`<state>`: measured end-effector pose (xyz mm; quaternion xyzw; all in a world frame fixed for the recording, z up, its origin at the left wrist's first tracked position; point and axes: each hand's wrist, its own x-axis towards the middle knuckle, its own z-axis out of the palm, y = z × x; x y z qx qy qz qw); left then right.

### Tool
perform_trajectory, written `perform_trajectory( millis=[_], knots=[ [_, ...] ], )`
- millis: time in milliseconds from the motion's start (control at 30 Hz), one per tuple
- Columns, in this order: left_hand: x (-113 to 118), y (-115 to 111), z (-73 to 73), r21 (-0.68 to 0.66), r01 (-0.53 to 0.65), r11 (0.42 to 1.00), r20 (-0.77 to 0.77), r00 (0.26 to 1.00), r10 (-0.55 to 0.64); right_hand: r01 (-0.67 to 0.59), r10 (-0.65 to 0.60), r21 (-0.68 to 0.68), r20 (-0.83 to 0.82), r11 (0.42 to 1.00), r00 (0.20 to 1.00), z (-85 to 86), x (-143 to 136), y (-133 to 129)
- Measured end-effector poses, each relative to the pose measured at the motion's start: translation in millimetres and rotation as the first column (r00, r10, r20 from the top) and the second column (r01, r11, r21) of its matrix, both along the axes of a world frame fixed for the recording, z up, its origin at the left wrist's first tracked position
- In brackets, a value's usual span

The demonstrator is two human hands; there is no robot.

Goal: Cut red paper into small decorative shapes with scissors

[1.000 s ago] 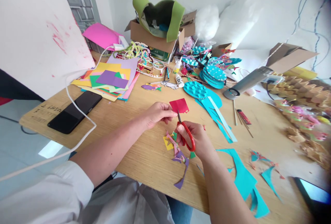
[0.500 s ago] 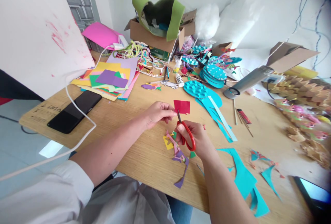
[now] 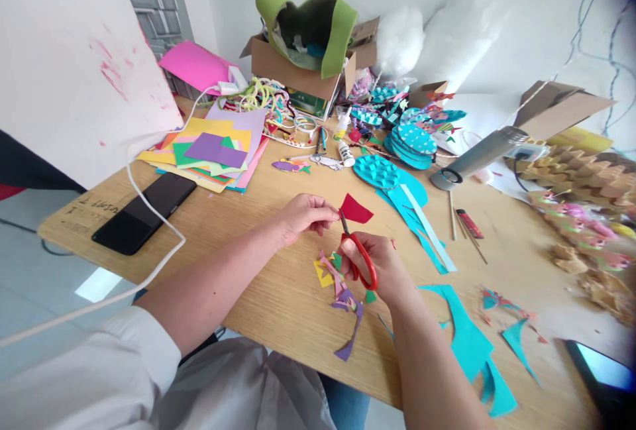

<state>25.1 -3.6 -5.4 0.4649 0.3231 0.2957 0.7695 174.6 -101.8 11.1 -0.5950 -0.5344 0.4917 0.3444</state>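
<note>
My left hand (image 3: pixel 312 219) pinches finger and thumb at the left corner of a small piece of red paper (image 3: pixel 356 209). In my right hand (image 3: pixel 380 264) is a pair of scissors (image 3: pixel 366 263) with red handles. Its blades point up and away from me and meet the red paper's left corner, close to my left fingertips. How far apart the blades are, I cannot tell. On the table below the hands lie purple paper scraps (image 3: pixel 350 307), beside a yellow scrap (image 3: pixel 322 273) and green bits.
Coloured paper sheets (image 3: pixel 213 152) and a black phone (image 3: pixel 144 215) lie on the left. Blue-green felt-like pieces (image 3: pixel 464 337) spread at right. Behind are a glue bottle (image 3: pixel 346 154), a blue bumpy oval (image 3: pixel 376 171), a metal flask (image 3: pixel 479 157) and a cardboard box (image 3: pixel 293 72).
The red paper has turned and tilted, its right side now lower and farther right. Both hands stay nearly in place, scissors still at the paper's left part.
</note>
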Motion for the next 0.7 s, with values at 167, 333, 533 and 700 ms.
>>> perform_trajectory(
  millis=[167,333,533,700],
  knots=[
    [0.7,-1.4,-0.3,0.007,0.013,1.0,0.014,1.0,-0.013,0.013,-0.013,0.002,-0.014,1.0,1.0,-1.0,0.2,-0.6],
    [1.7,-2.5,-1.0,0.005,-0.003,1.0,0.018,1.0,0.003,0.015,-0.015,0.005,-0.014,1.0,1.0,-1.0,-1.2,0.6],
    [1.2,-1.8,-0.9,-0.008,-0.009,1.0,0.015,1.0,0.009,0.002,-0.002,0.013,0.002,1.0,1.0,0.6,0.1,-0.1],
    [1.0,-1.2,-2.3,0.004,0.01,1.0,0.021,1.0,-0.01,-0.008,0.008,0.027,-0.001,1.0,1.0,1.4,1.2,-0.4]
  ],
)
